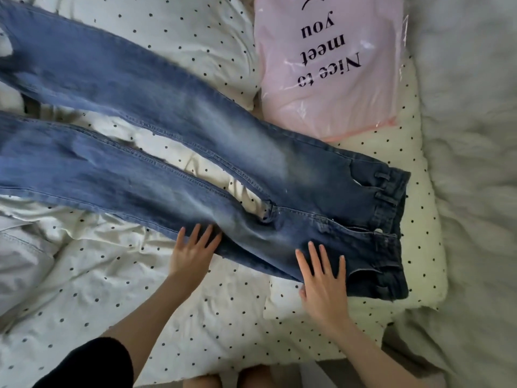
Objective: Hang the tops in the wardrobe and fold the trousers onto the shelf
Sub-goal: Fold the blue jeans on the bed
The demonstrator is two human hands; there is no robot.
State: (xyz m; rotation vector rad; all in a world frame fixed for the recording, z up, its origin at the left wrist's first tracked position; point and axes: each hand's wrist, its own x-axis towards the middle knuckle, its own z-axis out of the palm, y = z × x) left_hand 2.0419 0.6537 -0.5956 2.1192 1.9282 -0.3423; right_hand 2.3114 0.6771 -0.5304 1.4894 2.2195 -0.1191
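A pair of blue jeans [173, 152] lies spread flat across the bed, waistband to the right, both legs running off to the left. My left hand [193, 252] lies flat with straight fingers on the near edge of the closer leg, just below the crotch. My right hand [323, 281] presses flat with spread fingers on the hip area near the waistband. Neither hand grips the cloth. The leg ends are out of frame.
The bed carries a white duvet with black dots [140, 289]. A pink plastic bag printed "Nice to meet you" [330, 65] lies beyond the waistband. A grey fluffy blanket [472, 163] fills the right side. A pale garment [22, 256] lies at the left.
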